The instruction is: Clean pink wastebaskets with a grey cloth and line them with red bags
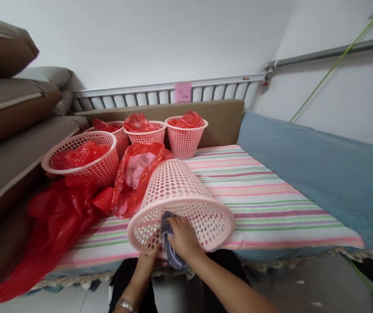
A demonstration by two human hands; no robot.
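A pink perforated plastic basket [179, 191] lies on its side on the striped bedsheet [254, 191], its mouth turned toward me. My right hand [181, 237] reaches into the mouth, fingers closed round a grey-purple cloth [169, 254] pressed against the inner rim. My left hand [149, 261] sits under the basket's near rim, gripping its lower edge; its fingers are mostly hidden behind the rim.
Several pink baskets lined with red plastic bags [82, 156] stand at the back left. A red bag holding pink fabric [137, 169] lies behind the tipped basket. Loose red bags [52, 221] spill off the left edge. Brown cushions [7, 113] stack at left; blue blanket [319, 165] at right.
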